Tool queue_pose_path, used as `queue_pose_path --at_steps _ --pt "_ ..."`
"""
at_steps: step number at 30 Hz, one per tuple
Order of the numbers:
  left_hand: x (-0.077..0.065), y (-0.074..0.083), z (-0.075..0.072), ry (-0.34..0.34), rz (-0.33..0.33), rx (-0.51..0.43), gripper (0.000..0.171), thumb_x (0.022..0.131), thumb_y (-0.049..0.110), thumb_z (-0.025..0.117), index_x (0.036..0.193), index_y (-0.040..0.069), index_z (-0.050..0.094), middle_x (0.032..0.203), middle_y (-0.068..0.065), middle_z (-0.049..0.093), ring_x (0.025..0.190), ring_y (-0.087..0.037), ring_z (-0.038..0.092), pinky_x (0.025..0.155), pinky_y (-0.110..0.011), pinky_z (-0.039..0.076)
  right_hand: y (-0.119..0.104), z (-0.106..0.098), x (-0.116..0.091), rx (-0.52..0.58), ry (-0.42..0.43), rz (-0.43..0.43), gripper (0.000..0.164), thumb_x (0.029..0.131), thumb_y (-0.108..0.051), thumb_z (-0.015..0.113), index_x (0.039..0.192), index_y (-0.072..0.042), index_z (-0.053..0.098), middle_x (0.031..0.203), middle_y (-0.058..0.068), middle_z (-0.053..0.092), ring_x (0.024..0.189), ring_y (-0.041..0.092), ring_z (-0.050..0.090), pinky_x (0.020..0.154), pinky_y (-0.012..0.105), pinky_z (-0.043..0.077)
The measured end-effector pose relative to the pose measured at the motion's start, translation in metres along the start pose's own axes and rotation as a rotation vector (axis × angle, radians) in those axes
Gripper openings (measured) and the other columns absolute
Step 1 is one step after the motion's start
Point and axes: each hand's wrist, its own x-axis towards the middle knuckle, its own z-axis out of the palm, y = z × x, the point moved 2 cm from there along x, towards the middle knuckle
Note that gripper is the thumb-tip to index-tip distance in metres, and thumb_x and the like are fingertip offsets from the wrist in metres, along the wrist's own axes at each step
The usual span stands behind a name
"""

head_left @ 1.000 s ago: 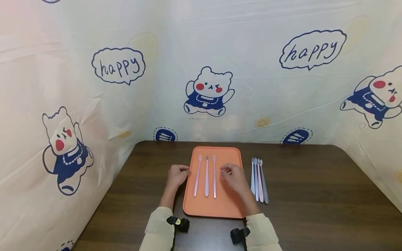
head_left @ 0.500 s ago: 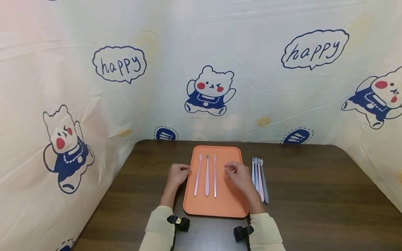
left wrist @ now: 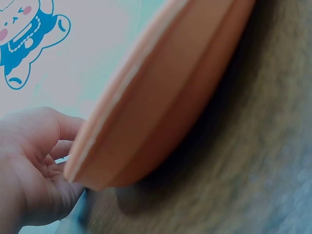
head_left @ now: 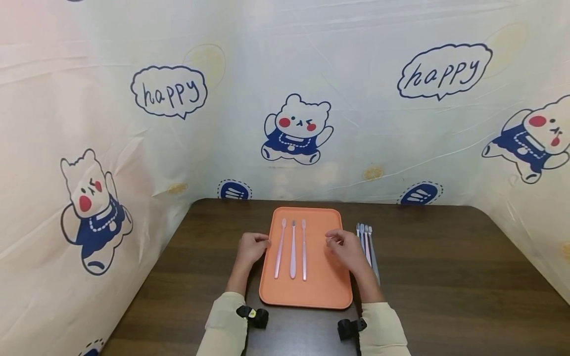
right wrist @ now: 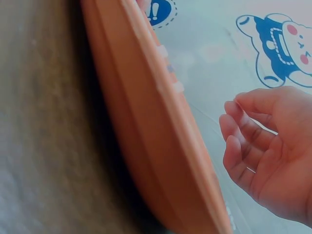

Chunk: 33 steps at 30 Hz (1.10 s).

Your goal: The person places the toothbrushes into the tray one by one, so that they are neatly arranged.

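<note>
An orange tray (head_left: 327, 291) lies on the table with three pale pink and lilac toothbrushes (head_left: 293, 252) side by side on its left half. My left hand (head_left: 252, 246) holds the tray's left rim, fingers over the edge in the left wrist view. Over the right side of the tray, my right hand (head_left: 349, 249) hovers with loosely curled fingers and nothing in them. The right wrist view shows that right hand (right wrist: 275, 151) apart from the tray's rim. Several more toothbrushes (head_left: 373, 254), bluish, pink and grey, lie just right of the tray, partly hidden by my right hand and forearm.
The dark wooden table (head_left: 445, 267) extends to both sides of the tray. A pale curtain (head_left: 356, 118) printed with bears and speech bubbles stands behind it and along the sides. A grey surface (head_left: 303, 331) shows in front of the tray.
My right hand has drifted right across the tray, away from the three toothbrushes, and now overlaps the group beside the tray. My left hand has stayed at the left rim.
</note>
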Motion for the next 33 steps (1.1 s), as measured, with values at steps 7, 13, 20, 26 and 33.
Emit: queue_pose_path --at_steps 7,13,20,26,33 --pt "0.000 -0.001 0.001 0.019 -0.001 0.015 0.021 0.087 0.014 0.065 0.100 0.003 0.076 0.100 -0.014 0.074 0.082 -0.018 0.066 0.068 -0.028 0.054 0.008 -0.015 0.001 -0.018 0.016 -0.005 0.023 0.092 -0.008 0.061 0.111 0.001 0.068 0.089 0.016 0.070 0.067 0.017 0.063 0.055 0.021 0.048" --pt "0.001 -0.001 0.001 0.014 -0.019 0.007 0.021 0.087 0.016 0.066 0.102 0.004 0.076 0.102 -0.014 0.074 0.084 -0.019 0.066 0.071 -0.030 0.056 0.014 -0.028 0.002 -0.060 0.040 0.003 0.025 0.092 -0.011 0.061 0.114 0.000 0.068 0.093 0.016 0.071 0.076 0.020 0.065 0.061 0.020 0.051" --pt "0.000 0.000 -0.001 0.013 0.003 0.009 0.021 0.087 0.015 0.066 0.102 0.003 0.076 0.102 -0.016 0.074 0.082 -0.019 0.067 0.071 -0.031 0.056 0.017 -0.036 0.002 -0.102 0.033 0.012 0.025 0.092 -0.011 0.061 0.113 0.000 0.069 0.088 0.014 0.068 0.069 0.011 0.059 0.059 0.021 0.049" --pt "-0.002 0.000 -0.001 0.003 -0.005 0.005 0.022 0.087 0.016 0.066 0.102 0.004 0.076 0.103 -0.015 0.074 0.085 -0.019 0.067 0.072 -0.032 0.056 0.018 -0.040 -0.001 -0.128 0.023 0.022 0.024 0.093 -0.014 0.061 0.112 -0.001 0.069 0.086 0.013 0.069 0.068 0.014 0.061 0.060 0.021 0.049" --pt "-0.001 0.000 -0.001 0.004 0.003 0.004 0.021 0.087 0.014 0.066 0.102 0.003 0.076 0.105 -0.017 0.073 0.088 -0.023 0.066 0.074 -0.034 0.057 0.020 -0.045 -0.001 -0.134 0.021 0.038 0.026 0.093 -0.015 0.060 0.114 -0.001 0.068 0.092 0.015 0.071 0.073 0.019 0.066 0.061 0.023 0.050"
